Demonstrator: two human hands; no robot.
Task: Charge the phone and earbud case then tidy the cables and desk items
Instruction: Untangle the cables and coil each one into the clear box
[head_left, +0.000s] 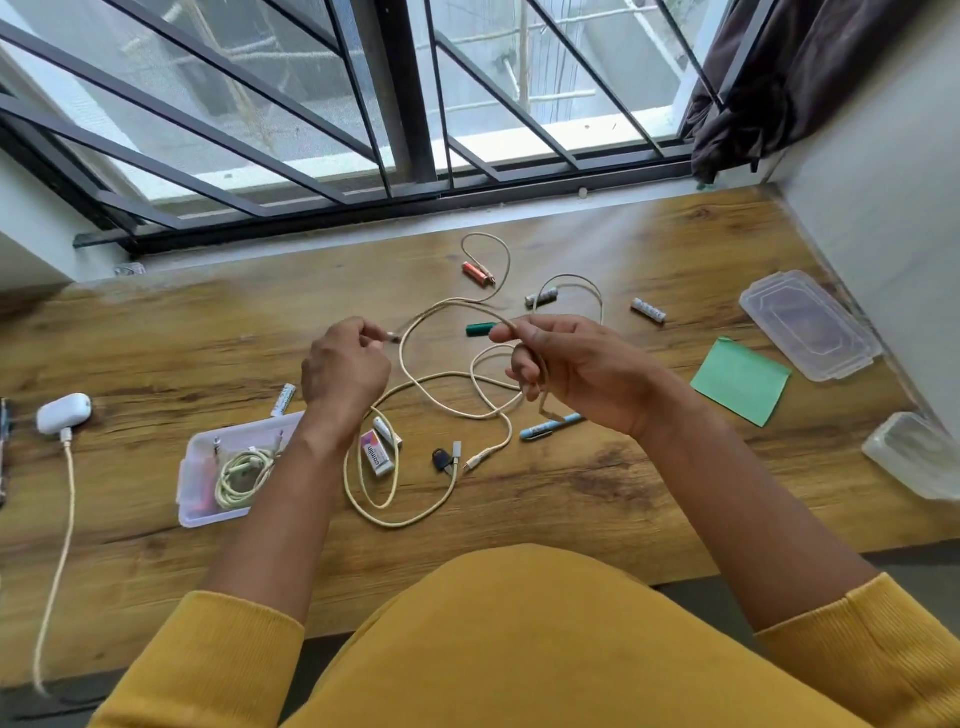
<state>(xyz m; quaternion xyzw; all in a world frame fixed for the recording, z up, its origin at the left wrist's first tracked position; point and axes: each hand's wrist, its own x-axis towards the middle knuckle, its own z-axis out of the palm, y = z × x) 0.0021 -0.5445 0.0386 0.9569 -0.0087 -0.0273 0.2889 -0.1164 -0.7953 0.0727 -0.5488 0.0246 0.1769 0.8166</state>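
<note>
Yellow sleeves (857, 660) fill the bottom of the view, both bare forearms reaching out over the wooden desk (649, 483). Left hand (345, 366) is curled, its fingertips pinching one plug end of a beige cable (415, 379) and holding it above the desk. Right hand (566, 369) grips the same cable farther along, with the cord wound around its fingers; a short length hangs down from the hand. Between and below the hands the cable sprawls in loose loops across the desk, reaching down to a wide loop near the front edge.

Left of the loops sits a clear tray (200, 488) with a coiled white cord (241, 475) inside. Far left, a white earbud case (63, 413) lies on the desk with a charging lead (62, 540) plugged into it and trailing off the front edge. A dark object at the left edge is cut off; I cannot tell what it is.

Just right of the tray lies an eraser (376, 457), and near it a black key (441, 460). A blue pen (550, 426) rests under the right wrist. Batteries are scattered behind the hands: an orange one (477, 274), a green one (480, 328) and a white one (648, 310). To the right lie a green sticky pad (740, 382), a clear lid (810, 325) and a second clear box (914, 454) by the wall.
</note>
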